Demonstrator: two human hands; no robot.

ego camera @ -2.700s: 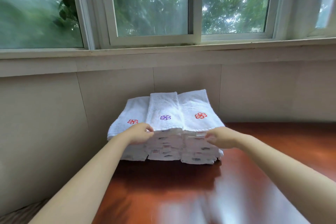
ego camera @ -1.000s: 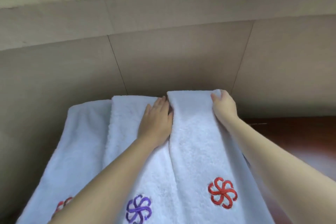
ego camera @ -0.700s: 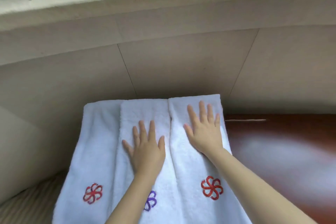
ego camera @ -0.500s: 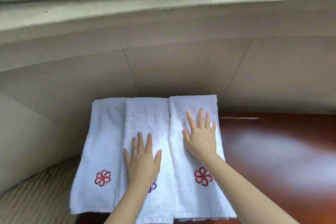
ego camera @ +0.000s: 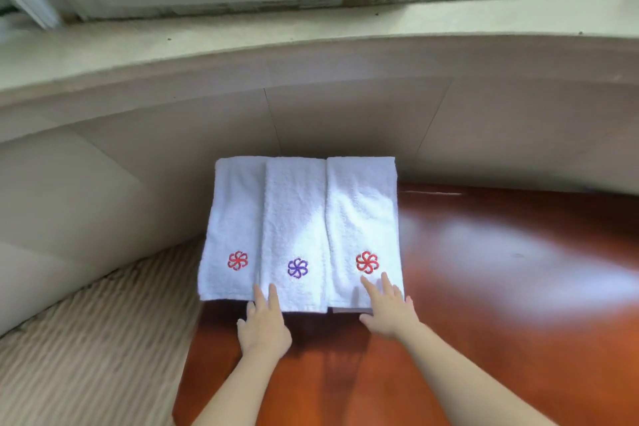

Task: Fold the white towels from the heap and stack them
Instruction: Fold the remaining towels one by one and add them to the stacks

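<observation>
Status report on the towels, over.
Left hand open, fingertips on near edge where left towel meets middle towel. Right hand open, fingertips on right towel. All three folded, side by side. Nothing blocking the hands.

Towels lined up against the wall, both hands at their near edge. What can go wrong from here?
1. The left towel sits at the left edge of the table, beside the striped floor; a sideways nudge from the left hand might push it off.
2. The middle towel hangs nearer than its neighbours; dragging fingers back could pull it further out of line.
3. The right hand rests on the right towel; the glossy wood may let it slide.
</observation>
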